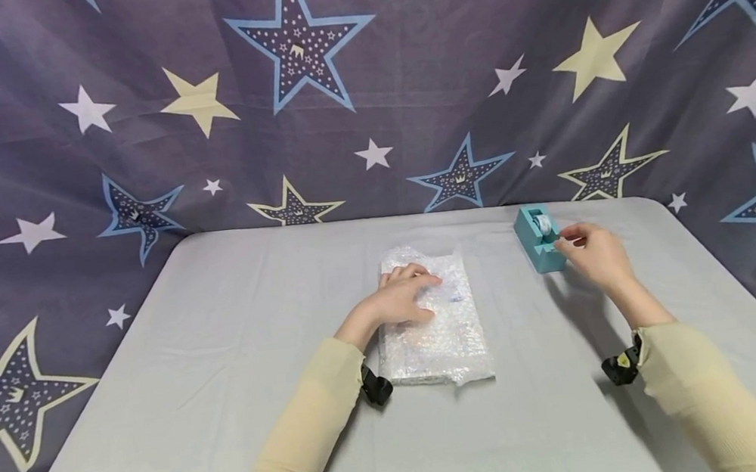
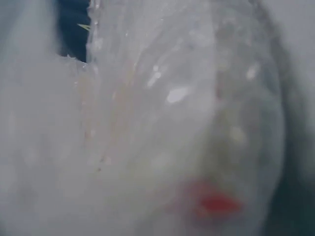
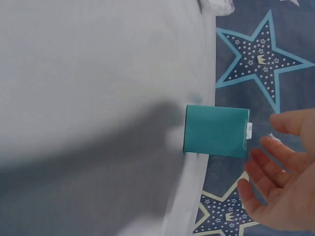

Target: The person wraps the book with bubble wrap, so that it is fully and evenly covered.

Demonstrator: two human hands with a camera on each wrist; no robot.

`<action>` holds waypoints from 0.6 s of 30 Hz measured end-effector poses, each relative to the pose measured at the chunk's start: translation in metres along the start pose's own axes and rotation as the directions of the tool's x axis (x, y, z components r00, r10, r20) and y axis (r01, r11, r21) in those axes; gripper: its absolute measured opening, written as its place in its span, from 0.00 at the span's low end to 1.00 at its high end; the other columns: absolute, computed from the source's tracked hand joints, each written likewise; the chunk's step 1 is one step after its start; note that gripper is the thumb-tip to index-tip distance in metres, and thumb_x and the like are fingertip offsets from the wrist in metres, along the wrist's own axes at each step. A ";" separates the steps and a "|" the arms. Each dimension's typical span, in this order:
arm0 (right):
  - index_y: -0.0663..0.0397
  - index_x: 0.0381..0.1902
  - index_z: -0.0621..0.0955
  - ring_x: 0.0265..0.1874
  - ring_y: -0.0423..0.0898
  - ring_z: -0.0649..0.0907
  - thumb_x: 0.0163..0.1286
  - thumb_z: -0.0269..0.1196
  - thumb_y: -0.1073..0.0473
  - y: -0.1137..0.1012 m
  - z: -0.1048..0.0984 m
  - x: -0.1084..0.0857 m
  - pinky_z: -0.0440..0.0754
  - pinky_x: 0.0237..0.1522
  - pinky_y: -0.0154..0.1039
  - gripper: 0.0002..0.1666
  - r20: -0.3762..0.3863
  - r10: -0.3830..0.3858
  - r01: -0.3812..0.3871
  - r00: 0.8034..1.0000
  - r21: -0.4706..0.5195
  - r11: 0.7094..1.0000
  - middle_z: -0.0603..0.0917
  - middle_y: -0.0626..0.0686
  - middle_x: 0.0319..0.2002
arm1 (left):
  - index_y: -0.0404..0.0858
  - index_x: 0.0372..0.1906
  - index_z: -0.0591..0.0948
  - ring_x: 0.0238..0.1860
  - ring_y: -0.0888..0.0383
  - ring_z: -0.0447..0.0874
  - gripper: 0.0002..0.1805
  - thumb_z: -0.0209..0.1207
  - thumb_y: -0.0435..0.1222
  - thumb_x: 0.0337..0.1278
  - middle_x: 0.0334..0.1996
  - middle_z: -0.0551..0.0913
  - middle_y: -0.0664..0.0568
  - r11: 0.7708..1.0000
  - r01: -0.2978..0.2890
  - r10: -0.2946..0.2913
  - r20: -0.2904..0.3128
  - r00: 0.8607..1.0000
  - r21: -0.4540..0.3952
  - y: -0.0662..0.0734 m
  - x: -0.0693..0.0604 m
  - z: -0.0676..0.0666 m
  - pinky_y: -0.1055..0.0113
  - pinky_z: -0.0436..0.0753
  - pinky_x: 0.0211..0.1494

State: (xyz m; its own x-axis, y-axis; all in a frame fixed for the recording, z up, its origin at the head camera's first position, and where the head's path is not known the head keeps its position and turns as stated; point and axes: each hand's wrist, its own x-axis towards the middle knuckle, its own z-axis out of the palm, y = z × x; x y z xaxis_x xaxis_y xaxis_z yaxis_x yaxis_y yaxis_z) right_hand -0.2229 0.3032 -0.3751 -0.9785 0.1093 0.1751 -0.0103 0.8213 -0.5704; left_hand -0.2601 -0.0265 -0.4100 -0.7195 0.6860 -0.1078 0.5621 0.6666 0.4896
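A flat rectangular package in clear bubble wrap [image 1: 452, 335] lies on the table, with faint colours showing through. My left hand [image 1: 403, 297] rests on its upper left part, fingers spread. The left wrist view is filled by blurred bubble wrap [image 2: 162, 113], with a red patch low in it. At the right stands a teal tape dispenser [image 1: 530, 240] with a roll of tape [image 1: 542, 223] in it. Beside its front end is my right hand [image 1: 597, 253]. In the right wrist view the loosely bent fingers [image 3: 268, 174] stand apart, near the dispenser [image 3: 216, 130]; nothing shows between them.
A pale grey cloth covers the table [image 1: 162, 409]. Behind and around it hangs a dark curtain [image 1: 394, 52] printed with stars. The dispenser stands near the table's far right part, to the right of the package.
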 end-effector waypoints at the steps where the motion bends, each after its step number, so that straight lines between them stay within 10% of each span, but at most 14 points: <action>1: 0.67 0.51 0.74 0.47 0.63 0.74 0.67 0.52 0.52 0.001 0.000 0.001 0.71 0.44 0.56 0.25 0.014 0.009 -0.009 1.000 -0.002 1.000 0.76 0.68 0.48 | 0.49 0.64 0.67 0.62 0.51 0.55 0.34 0.61 0.43 0.47 0.63 0.60 0.51 1.000 -0.001 0.001 0.001 1.000 -0.009 0.000 0.000 0.000 0.53 0.54 0.60; 18: 0.67 0.58 0.69 0.52 0.64 0.71 0.66 0.49 0.40 0.017 0.009 0.014 0.69 0.52 0.55 0.37 0.227 0.180 -0.199 0.957 0.064 0.978 0.70 0.70 0.56 | 0.51 0.65 0.65 0.63 0.51 0.53 0.37 0.62 0.51 0.47 0.65 0.59 0.53 0.997 -0.031 0.030 -0.017 0.999 -0.066 -0.010 -0.002 0.004 0.50 0.50 0.63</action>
State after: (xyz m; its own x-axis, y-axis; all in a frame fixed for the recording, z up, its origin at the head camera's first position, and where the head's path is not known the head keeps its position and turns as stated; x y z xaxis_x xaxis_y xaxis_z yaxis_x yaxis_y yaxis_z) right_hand -0.2390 0.3141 -0.3895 -0.9851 0.1254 -0.1176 0.1718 0.7455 -0.6440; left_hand -0.2626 -0.0332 -0.4184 -0.7093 0.7005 -0.0787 0.5558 0.6244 0.5488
